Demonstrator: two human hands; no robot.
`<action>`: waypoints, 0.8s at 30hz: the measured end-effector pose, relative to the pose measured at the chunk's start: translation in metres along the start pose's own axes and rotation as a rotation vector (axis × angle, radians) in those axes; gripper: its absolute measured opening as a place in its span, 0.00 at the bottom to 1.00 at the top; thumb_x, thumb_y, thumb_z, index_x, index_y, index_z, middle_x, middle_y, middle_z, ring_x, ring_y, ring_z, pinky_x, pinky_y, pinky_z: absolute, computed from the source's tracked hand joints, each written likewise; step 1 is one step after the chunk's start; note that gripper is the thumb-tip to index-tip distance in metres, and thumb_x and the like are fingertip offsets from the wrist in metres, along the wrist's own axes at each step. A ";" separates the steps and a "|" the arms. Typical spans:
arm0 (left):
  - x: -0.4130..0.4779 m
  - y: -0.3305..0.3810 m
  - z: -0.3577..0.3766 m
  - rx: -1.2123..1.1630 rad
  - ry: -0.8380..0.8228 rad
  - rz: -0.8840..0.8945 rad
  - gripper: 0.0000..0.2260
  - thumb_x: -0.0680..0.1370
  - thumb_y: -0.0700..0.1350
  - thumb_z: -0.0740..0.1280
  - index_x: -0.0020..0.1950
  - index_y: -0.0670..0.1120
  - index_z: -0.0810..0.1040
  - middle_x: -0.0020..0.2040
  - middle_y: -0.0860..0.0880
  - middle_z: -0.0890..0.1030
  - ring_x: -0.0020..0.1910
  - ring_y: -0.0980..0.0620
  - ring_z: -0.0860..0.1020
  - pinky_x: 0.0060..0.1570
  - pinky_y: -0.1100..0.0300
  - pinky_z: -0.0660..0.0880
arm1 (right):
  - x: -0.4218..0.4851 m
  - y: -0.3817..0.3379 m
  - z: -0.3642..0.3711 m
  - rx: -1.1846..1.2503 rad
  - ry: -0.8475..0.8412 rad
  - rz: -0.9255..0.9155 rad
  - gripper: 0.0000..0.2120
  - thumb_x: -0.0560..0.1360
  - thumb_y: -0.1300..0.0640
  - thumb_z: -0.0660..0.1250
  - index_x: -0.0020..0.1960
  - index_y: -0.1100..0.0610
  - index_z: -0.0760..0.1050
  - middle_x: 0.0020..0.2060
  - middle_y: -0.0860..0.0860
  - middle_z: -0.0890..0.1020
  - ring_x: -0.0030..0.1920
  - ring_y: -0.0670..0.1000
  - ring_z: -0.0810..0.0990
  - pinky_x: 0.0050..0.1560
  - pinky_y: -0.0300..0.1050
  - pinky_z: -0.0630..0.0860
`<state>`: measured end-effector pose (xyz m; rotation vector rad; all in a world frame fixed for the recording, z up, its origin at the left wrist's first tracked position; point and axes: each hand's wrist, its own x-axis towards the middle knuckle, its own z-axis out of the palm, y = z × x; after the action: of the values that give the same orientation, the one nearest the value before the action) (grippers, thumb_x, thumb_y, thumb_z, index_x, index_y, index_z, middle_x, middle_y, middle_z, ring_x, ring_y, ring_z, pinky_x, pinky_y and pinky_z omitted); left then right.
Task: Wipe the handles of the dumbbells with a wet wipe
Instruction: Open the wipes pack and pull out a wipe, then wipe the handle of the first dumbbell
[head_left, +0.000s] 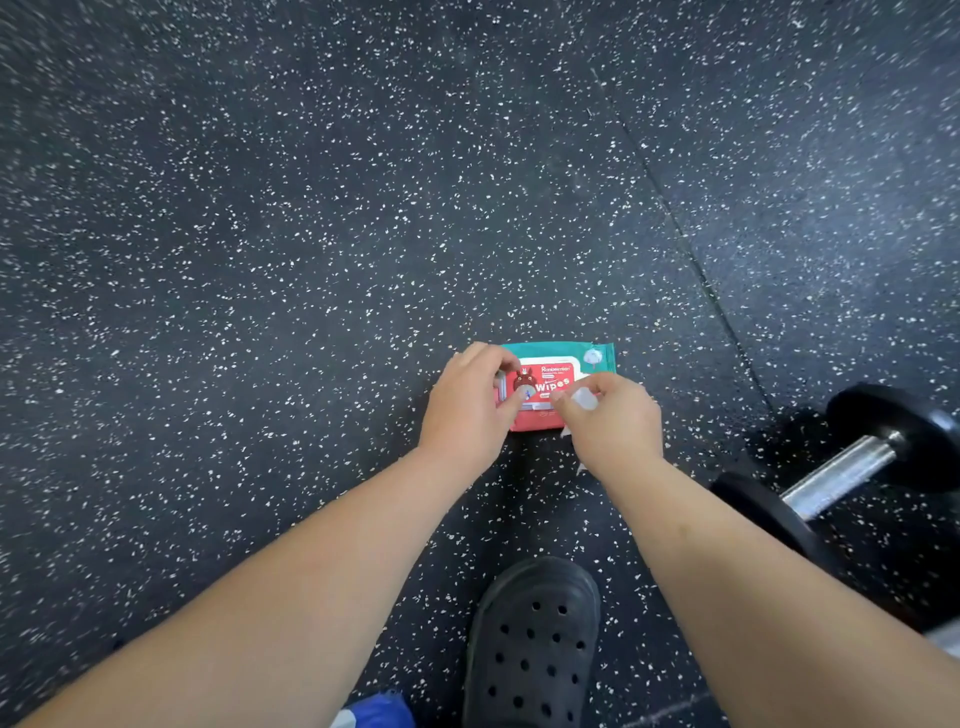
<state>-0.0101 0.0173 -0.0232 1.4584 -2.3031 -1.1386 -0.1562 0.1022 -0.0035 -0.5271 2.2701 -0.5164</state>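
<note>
The wipes pack (563, 371) is laid flat on the speckled floor (260, 260), its left edge gripped by the left hand (467, 410). A wet wipe (584, 399) is pinched by the right hand (610, 421). A dumbbell (841, 475) is seen apart at right; wide floor is spread beyond.

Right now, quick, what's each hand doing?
Left hand: holds the wipes pack by its left end.
Right hand: pinches a white wet wipe at the pack.

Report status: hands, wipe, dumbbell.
Left hand grips red-and-teal wipes pack on speckled floor. Right hand pinches white wet wipe. Black dumbbell, chrome handle, untouched at right. No obstruction between.
</note>
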 end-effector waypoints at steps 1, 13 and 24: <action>0.002 0.002 -0.001 0.026 -0.011 0.005 0.11 0.77 0.47 0.77 0.55 0.53 0.78 0.53 0.59 0.77 0.51 0.53 0.77 0.54 0.52 0.77 | 0.002 0.001 0.002 -0.030 -0.004 0.001 0.08 0.76 0.45 0.73 0.47 0.50 0.81 0.42 0.48 0.84 0.42 0.53 0.81 0.39 0.46 0.72; 0.016 0.023 0.003 0.178 -0.012 0.004 0.13 0.76 0.47 0.78 0.56 0.52 0.78 0.56 0.56 0.77 0.54 0.50 0.76 0.53 0.52 0.75 | 0.005 -0.003 -0.003 -0.038 -0.025 -0.014 0.08 0.77 0.45 0.74 0.48 0.49 0.79 0.42 0.48 0.82 0.39 0.49 0.79 0.35 0.44 0.69; 0.010 0.101 0.014 -0.403 -0.149 -0.142 0.06 0.80 0.53 0.70 0.57 0.56 0.81 0.51 0.56 0.84 0.46 0.53 0.84 0.54 0.48 0.82 | -0.027 -0.005 -0.084 0.623 -0.115 0.041 0.15 0.75 0.58 0.70 0.61 0.48 0.80 0.52 0.51 0.88 0.49 0.54 0.88 0.43 0.50 0.83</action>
<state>-0.0920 0.0387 0.0342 1.4338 -1.9226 -1.6854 -0.1992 0.1289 0.0692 -0.1864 1.8692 -1.0869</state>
